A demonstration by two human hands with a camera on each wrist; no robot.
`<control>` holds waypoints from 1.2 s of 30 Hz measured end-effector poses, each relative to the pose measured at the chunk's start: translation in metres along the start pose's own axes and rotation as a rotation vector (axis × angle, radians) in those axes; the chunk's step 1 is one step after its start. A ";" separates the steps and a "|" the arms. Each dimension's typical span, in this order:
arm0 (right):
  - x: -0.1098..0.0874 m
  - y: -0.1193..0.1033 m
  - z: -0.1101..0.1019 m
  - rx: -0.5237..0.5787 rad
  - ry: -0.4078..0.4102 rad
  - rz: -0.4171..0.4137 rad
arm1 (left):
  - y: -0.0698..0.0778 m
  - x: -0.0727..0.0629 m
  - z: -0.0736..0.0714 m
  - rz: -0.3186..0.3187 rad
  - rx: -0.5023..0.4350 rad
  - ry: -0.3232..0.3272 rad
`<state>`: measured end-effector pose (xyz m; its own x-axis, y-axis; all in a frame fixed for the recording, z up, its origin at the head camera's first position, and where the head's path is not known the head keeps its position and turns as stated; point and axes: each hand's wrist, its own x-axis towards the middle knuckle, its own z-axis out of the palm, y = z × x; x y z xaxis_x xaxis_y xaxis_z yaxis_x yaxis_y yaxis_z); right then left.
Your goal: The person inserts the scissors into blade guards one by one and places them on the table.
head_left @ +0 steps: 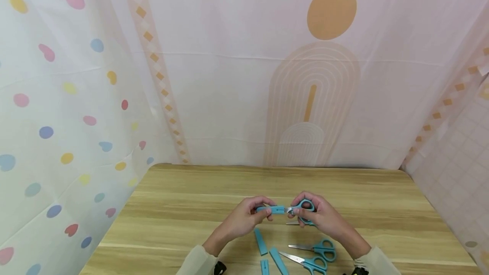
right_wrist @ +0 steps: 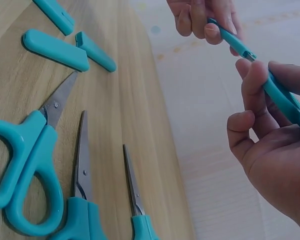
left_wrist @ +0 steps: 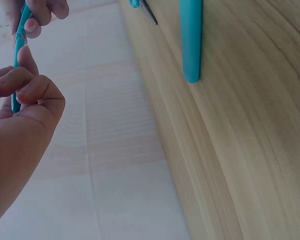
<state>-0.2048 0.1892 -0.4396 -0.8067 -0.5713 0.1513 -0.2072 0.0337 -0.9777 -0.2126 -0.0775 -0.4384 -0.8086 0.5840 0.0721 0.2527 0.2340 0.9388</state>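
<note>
Above the table, my left hand [head_left: 244,217] pinches a turquoise scissors cover [head_left: 278,210] between thumb and fingers. My right hand [head_left: 321,215] grips a pair of turquoise-handled scissors [right_wrist: 282,102] by the handles. Their blades point left into the cover's mouth, with a short bit of metal showing between the two. How far the tips reach inside is hidden. Below the hands lie three more uncovered scissors: one partly behind the right hand, a second pair [head_left: 324,250], and a third pair [head_left: 307,263] nearest me.
Three loose turquoise covers lie left of the scissors: a long one [head_left: 261,242], another [head_left: 279,261] and one at the frame's bottom edge [head_left: 265,267]. The wooden table [head_left: 183,207] meets a patterned curtain [head_left: 221,96] at its back, with more cloth at both sides.
</note>
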 end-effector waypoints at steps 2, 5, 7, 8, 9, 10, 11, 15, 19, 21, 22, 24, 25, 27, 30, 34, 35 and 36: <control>0.000 0.000 0.001 0.005 -0.007 -0.018 | 0.000 -0.001 0.000 0.004 0.010 0.013; 0.001 -0.001 0.002 0.024 -0.018 -0.044 | -0.001 0.000 0.001 0.009 0.025 0.034; 0.002 -0.001 0.003 0.029 -0.022 -0.054 | -0.002 0.000 0.001 0.021 0.023 0.043; 0.002 -0.001 0.004 0.033 -0.022 -0.056 | -0.002 0.000 0.001 0.027 0.020 0.048; 0.002 0.000 0.004 0.035 -0.020 -0.056 | -0.001 0.000 0.001 0.031 0.022 0.051; 0.002 0.000 0.004 0.036 -0.017 -0.054 | 0.000 0.000 0.001 0.036 0.023 0.053; 0.003 0.001 0.005 0.036 -0.013 -0.051 | 0.000 0.001 0.001 0.041 0.024 0.055; 0.004 0.003 0.005 0.035 0.002 -0.032 | 0.002 0.001 0.001 0.048 0.034 0.068; 0.005 0.002 0.006 0.032 0.012 -0.026 | 0.001 0.002 0.001 0.047 0.038 0.077; 0.005 0.002 0.007 0.035 0.009 -0.032 | 0.001 0.002 0.002 0.042 0.037 0.079; 0.006 0.002 0.007 0.038 0.007 -0.034 | 0.001 0.002 0.002 0.039 0.039 0.080; 0.006 0.002 0.007 0.045 0.000 -0.044 | 0.001 0.002 0.002 0.036 0.039 0.079; 0.006 0.002 0.007 0.048 -0.002 -0.044 | 0.001 0.002 0.002 0.035 0.040 0.078; 0.006 0.003 0.007 0.048 -0.004 -0.048 | 0.000 0.002 0.002 0.032 0.042 0.074; 0.006 0.002 0.008 0.045 -0.004 -0.045 | 0.000 0.002 0.003 0.036 0.050 0.070; 0.006 0.002 0.010 0.025 -0.003 -0.049 | 0.000 0.002 0.003 0.047 0.065 0.062; 0.006 0.001 0.010 0.020 -0.003 -0.051 | -0.001 0.002 0.003 0.049 0.066 0.060; 0.006 0.001 0.010 0.017 -0.003 -0.055 | -0.001 0.002 0.004 0.050 0.065 0.057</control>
<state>-0.2042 0.1773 -0.4413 -0.7930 -0.5740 0.2041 -0.2414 -0.0115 -0.9704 -0.2124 -0.0737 -0.4400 -0.8222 0.5519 0.1394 0.3263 0.2563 0.9099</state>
